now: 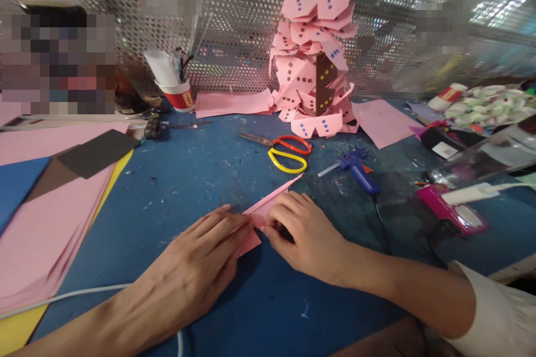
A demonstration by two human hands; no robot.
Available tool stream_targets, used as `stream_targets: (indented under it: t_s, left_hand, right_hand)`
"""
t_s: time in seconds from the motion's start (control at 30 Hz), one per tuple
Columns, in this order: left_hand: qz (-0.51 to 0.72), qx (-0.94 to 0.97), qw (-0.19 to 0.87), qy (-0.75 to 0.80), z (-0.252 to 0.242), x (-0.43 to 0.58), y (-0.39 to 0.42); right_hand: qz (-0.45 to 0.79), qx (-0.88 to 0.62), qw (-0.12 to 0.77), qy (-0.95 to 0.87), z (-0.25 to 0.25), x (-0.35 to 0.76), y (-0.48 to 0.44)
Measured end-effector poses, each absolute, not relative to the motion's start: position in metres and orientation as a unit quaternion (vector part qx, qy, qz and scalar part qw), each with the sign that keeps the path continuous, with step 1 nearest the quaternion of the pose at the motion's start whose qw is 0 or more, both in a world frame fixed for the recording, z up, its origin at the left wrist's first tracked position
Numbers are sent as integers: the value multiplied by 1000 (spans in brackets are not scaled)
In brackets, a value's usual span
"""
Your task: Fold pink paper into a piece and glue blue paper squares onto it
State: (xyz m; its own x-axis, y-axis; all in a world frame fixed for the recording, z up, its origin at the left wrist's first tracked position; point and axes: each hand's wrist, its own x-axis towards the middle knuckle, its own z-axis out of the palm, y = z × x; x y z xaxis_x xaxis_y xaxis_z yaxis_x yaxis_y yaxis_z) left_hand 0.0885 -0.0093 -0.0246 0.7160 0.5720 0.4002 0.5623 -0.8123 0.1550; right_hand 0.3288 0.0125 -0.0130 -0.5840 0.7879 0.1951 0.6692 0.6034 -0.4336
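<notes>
A folded piece of pink paper point(260, 213) lies at the middle of the blue table, its narrow point aimed away to the right. My left hand point(205, 256) presses on its near left part, fingers together, and a corner shows below the fingertips. On the right side of the fold, my right hand point(299, 228) has its fingers curled and pinched against the paper. The fingertips of both hands hide part of the sheet. Just beyond lie scissors point(288, 160) with one red and one yellow handle loop.
Behind stands a stack of folded pink paper pieces point(310, 78). A blue glue gun point(355, 170) lies to the right, near a magenta device point(452, 209) and a clear bottle point(481, 150). Pink sheets point(42, 234) fill the left. A cup point(178, 95) stands by the perforated metal wall.
</notes>
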Motion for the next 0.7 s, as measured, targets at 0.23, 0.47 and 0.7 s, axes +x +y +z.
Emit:
stream_targets:
  t_s: [0.23, 0.47, 0.7]
  left_hand:
    - [215, 926, 10, 309, -25, 89, -9]
    - [212, 927, -1, 309, -26, 89, -10]
    - [204, 930, -4, 305, -26, 88, -9]
  right_hand:
    - [159, -413, 191, -876, -14, 328, 12]
    - [158, -414, 187, -877, -13, 328, 13]
    - [156, -418, 179, -877, -13, 328, 13]
